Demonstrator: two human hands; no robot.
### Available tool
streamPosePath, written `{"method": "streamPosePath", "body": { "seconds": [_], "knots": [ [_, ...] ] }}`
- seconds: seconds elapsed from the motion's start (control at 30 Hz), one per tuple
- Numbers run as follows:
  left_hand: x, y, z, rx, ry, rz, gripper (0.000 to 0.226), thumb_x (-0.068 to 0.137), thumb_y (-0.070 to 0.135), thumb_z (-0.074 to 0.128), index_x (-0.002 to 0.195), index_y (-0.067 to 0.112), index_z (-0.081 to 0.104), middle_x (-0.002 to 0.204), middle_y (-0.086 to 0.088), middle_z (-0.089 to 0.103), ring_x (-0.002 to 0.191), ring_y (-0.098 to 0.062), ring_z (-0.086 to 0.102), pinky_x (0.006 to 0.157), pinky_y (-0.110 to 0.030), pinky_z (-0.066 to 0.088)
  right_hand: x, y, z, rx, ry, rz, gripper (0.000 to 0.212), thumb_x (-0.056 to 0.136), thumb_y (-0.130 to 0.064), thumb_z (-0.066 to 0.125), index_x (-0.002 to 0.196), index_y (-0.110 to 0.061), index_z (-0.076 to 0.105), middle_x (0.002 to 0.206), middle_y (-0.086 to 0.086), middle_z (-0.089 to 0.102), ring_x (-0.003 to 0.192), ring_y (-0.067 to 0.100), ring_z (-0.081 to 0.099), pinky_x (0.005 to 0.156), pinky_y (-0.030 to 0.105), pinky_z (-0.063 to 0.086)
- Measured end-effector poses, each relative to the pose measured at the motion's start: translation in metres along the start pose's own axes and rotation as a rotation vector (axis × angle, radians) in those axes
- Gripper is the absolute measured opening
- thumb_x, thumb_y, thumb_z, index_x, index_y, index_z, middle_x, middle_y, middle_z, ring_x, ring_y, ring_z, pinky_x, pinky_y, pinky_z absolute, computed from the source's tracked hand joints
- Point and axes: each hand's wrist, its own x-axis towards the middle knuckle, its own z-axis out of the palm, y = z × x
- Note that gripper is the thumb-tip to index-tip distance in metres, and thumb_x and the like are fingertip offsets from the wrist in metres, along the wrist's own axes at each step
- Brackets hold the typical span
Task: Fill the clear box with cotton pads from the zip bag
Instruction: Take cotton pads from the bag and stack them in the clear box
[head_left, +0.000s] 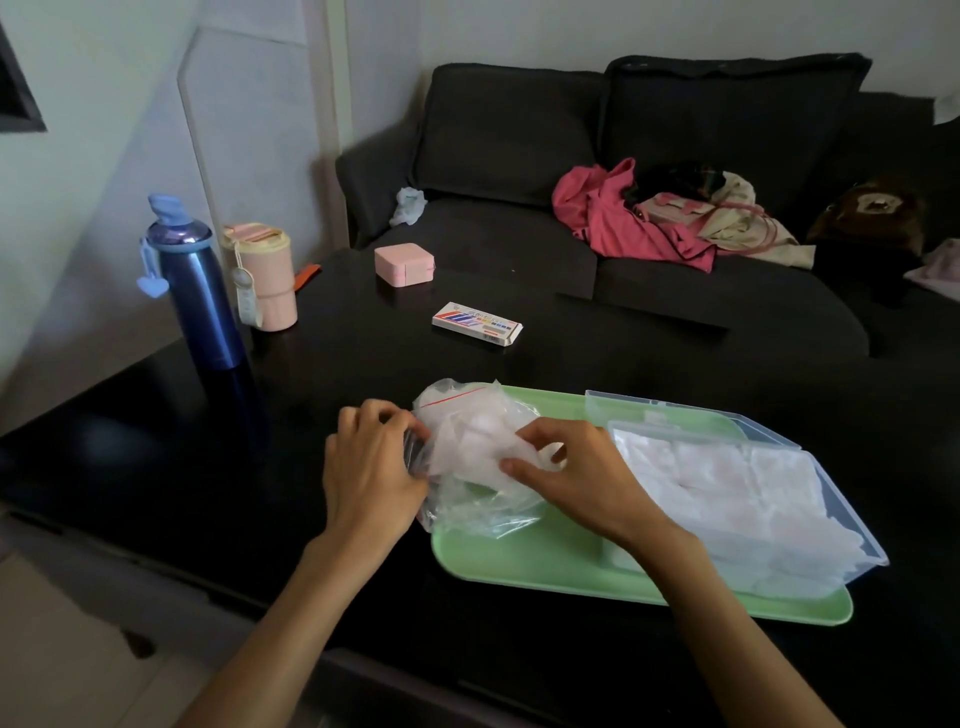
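1. Left hand (371, 467) pinches the left side of the zip bag (467, 467), fingers curled on the plastic, likely steadying it and keeping the mouth open so the other hand can work.
2. Right hand (563, 470) grips crumpled bag plastic from the right, thumb and fingers closed on it; whether it already has cotton pads (480, 431) inside the pinch I cannot tell. A few white pads show through the film.
3. Bag sits on the left end of the green tray (545, 566), overhanging its left rim a bit. Tray probably there to catch loose pads and keep bag and box together.
4. Clear box (841, 499) lies on the tray's right side, just beside the right hand, lid (675, 410) swung open behind it. Already holds a thick layer of white pads, so task looks well along; bag looks mostly spent.
5. Short path bag to box, nothing between them. The box's near right corner hangs over the tray rim, so a knock could shift it.
6. Tray's near edge sits close to the desk (311, 374) front edge; little room to pull toward the person.
7. Farther back, well apart: blue bottle (197, 291) and pink container (265, 280) at left, small colourful carton (477, 323), pink square case (404, 264). Open dark desk surface between them and the tray.
8. Beyond: dark sofa (519, 135) with clothes.
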Motion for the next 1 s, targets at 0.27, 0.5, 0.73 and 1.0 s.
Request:
{"method": "streamPosePath", "body": {
  "seconds": [0.27,0.5,0.73,1.0],
  "knots": [
    [0.013,0.024,-0.033,-0.488,0.078,0.126,0.035,0.07,0.008,0.072,0.096,0.03,0.067,0.105,0.011,0.058,0.1,-0.013,0.052,0.081,-0.015,0.036,-0.003,-0.009,-0.033,0.499,0.03,0.083,0.012,0.079,-0.017,0.074,0.091,-0.019,0.072,0.087,-0.003,0.075,0.081,0.01,0.07,0.07,0.02,0.055],
    [0.012,0.082,-0.046,-0.934,-0.195,0.054,0.037,0.077,0.056,0.055,0.106,0.035,0.066,0.104,0.016,0.068,0.099,0.003,0.06,0.087,-0.021,0.047,-0.019,0.001,-0.065,0.668,-0.043,0.152,0.022,0.08,-0.018,0.071,0.101,-0.01,0.072,0.095,0.007,0.074,0.089,0.019,0.069,0.082,0.03,0.054],
    [0.016,0.123,-0.026,-1.168,-0.576,-0.102,0.012,0.089,0.021,0.062,0.089,0.024,0.073,0.083,0.003,0.075,0.075,-0.006,0.071,0.057,-0.018,0.054,-0.036,0.021,-0.09,0.663,0.233,0.229,0.015,0.073,-0.018,0.078,0.087,-0.018,0.072,0.078,-0.002,0.075,0.069,0.008,0.07,0.056,0.015,0.051],
    [0.018,0.155,-0.002,-1.243,-0.795,-0.177,0.017,0.092,0.025,0.057,0.093,0.018,0.073,0.089,0.0,0.075,0.078,-0.012,0.072,0.058,-0.021,0.054,-0.048,0.047,-0.103,0.492,0.418,0.25,0.008,0.075,-0.023,0.077,0.079,-0.019,0.072,0.076,-0.008,0.073,0.07,0.004,0.068,0.058,0.013,0.051]
  ]
}}
